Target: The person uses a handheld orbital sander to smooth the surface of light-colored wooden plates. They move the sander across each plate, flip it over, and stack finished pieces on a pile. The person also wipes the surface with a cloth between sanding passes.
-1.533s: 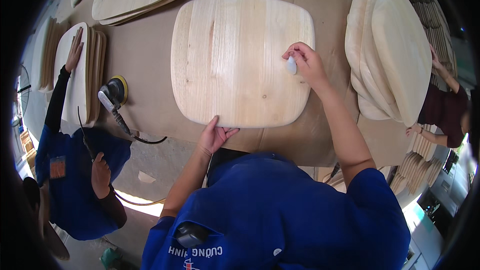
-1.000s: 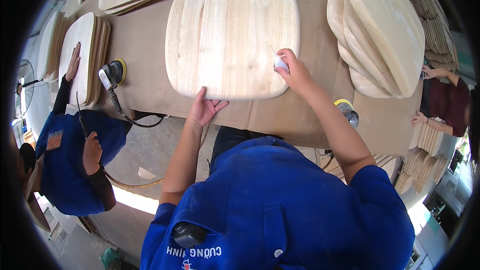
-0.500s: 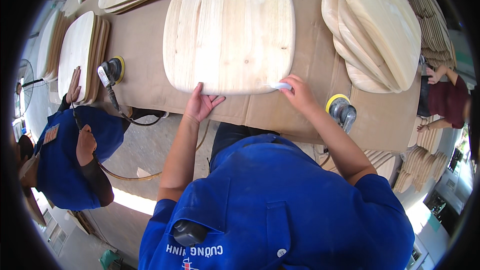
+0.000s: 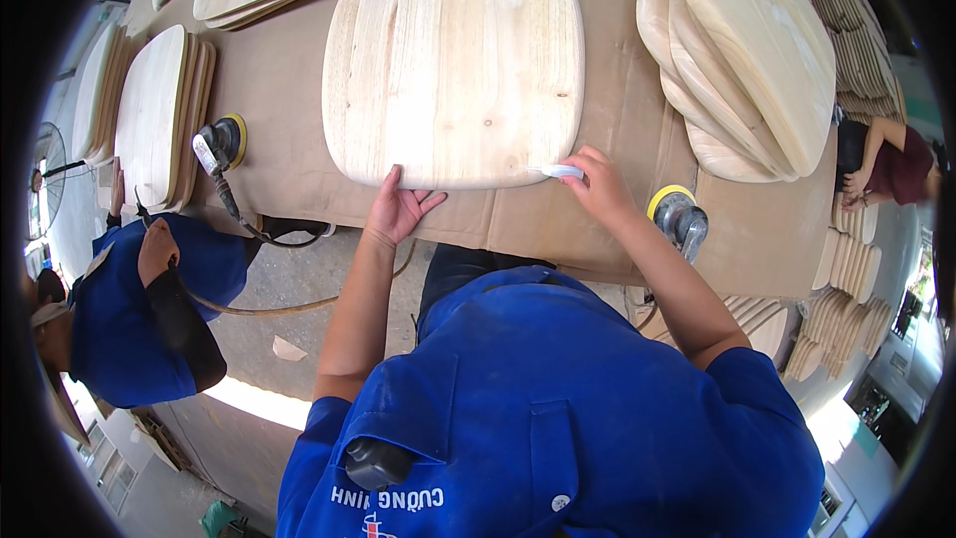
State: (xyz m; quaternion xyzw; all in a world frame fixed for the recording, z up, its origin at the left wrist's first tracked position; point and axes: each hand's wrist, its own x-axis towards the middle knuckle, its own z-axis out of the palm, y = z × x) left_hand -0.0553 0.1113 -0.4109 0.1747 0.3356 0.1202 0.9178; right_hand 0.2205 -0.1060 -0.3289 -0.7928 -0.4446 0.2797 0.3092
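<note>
A pale wooden board with rounded corners lies flat before me. My left hand is at its near edge, palm up, with the thumb against the edge and the other fingers spread and holding nothing. Between the fingers and thumb of my right hand is a small whitish tube with a thin tip. That tip points left, at the board's near right corner; whether it touches the wood I cannot tell. Small dark knots mark the board's surface.
Brown cardboard covers the table. One sander sits at left, another by my right forearm. Stacked boards stand at right and left. A co-worker in blue is at left; another person is at far right.
My hands have barely moved; the tube stays at the same corner. The left co-worker's arm and hose have shifted upward. The far-right person has brought both hands together.
</note>
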